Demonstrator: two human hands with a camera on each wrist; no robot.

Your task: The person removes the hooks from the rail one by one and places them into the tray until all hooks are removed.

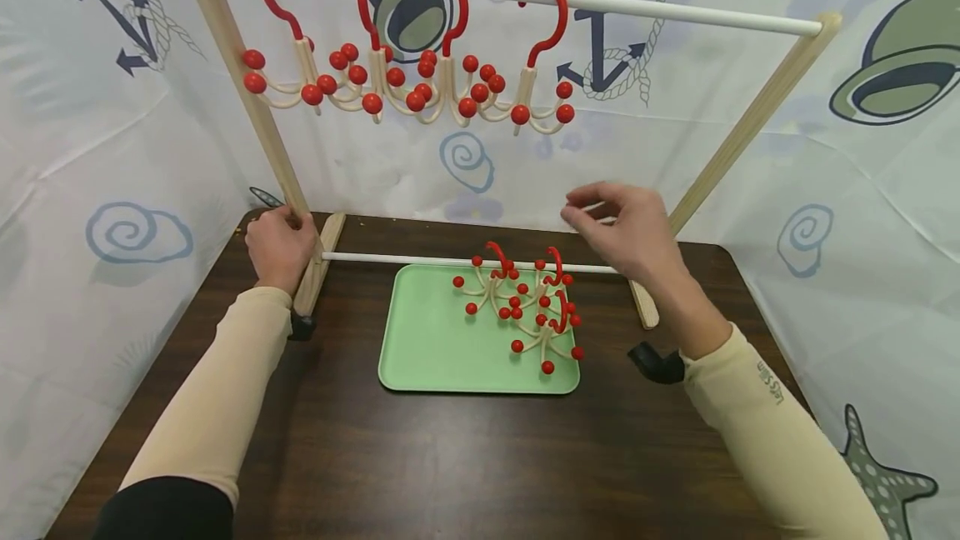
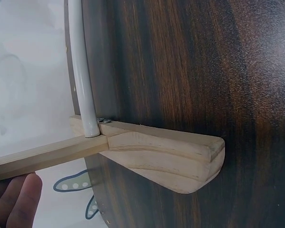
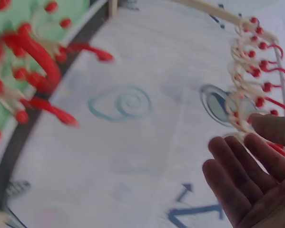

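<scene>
My left hand grips the wooden left post of a rack just above its foot; in the left wrist view its fingers lie against the post. My right hand hangs in the air near the right post, holding nothing, with fingers loosely bent. Several octopus-like hangers with red hooks and red balls hang from the white top rod, the rightmost hanger left of my right hand. Three more such hangers, one of them a front hanger, lie bunched on the right of a green tray.
The rack stands on a dark wooden table, with wooden feet, like the left foot, on either side. A low white bar runs behind the tray. A patterned sheet encloses the back and sides.
</scene>
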